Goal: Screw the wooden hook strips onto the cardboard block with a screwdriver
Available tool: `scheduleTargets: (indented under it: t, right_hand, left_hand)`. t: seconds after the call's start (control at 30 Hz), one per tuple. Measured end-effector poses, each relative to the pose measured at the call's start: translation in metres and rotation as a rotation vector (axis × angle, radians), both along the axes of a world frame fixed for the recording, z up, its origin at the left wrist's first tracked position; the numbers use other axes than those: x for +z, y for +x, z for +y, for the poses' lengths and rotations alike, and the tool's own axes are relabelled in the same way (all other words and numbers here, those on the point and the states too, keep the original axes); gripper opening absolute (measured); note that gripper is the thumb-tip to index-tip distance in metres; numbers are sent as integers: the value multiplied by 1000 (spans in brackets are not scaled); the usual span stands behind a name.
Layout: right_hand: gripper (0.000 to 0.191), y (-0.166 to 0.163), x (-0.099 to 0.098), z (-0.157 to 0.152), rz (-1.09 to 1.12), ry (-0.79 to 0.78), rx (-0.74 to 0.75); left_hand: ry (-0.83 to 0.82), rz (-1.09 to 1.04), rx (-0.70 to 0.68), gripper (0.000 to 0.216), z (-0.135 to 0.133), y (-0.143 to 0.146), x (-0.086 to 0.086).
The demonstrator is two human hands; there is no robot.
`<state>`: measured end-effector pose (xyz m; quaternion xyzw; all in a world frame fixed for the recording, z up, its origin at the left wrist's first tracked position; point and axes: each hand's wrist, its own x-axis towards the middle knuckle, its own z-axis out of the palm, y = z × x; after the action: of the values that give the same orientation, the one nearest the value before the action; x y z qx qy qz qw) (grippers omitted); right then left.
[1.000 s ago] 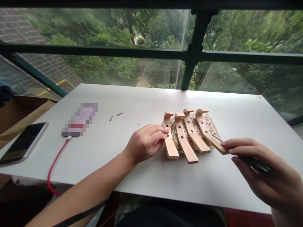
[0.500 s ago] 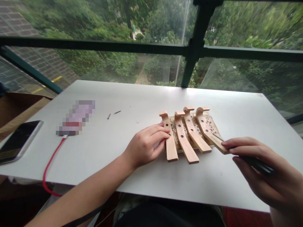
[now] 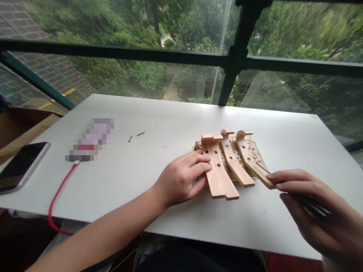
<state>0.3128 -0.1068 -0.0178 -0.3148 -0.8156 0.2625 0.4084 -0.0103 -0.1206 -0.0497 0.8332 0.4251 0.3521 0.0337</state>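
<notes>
My left hand (image 3: 184,175) grips the leftmost wooden hook (image 3: 217,187) by its left edge, fingers over its holes. That hook lies flush against the second wooden hook (image 3: 224,173). Two more hooks, a third one (image 3: 239,172) and a right-hand one (image 3: 249,163), stand apart from it, screws showing in their holes. All of them lie across a rough, speckled board (image 3: 256,151). In my right hand (image 3: 320,211) is a screwdriver (image 3: 312,206) with a dark handle; its thin shaft points toward the right-hand hook.
Two loose screws (image 3: 141,133) lie on the white table (image 3: 159,113) left of the board. Farther left are a blurred-out device (image 3: 98,132) with a red cable (image 3: 55,196) and a dark phone (image 3: 22,166). A cardboard box (image 3: 28,124) stands beyond the left edge; windows are behind.
The leftmost hook has slid right with my left hand, closing the gap to the second hook. My right hand keeps the screwdriver in nearly the same place.
</notes>
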Motion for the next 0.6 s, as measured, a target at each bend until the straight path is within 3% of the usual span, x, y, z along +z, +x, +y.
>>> scheduleTargets:
  t: [0.6]
  right_hand:
    - [34,1,1,6,-48,27,42]
  left_hand:
    - [17,11,25,25,0,-4,3]
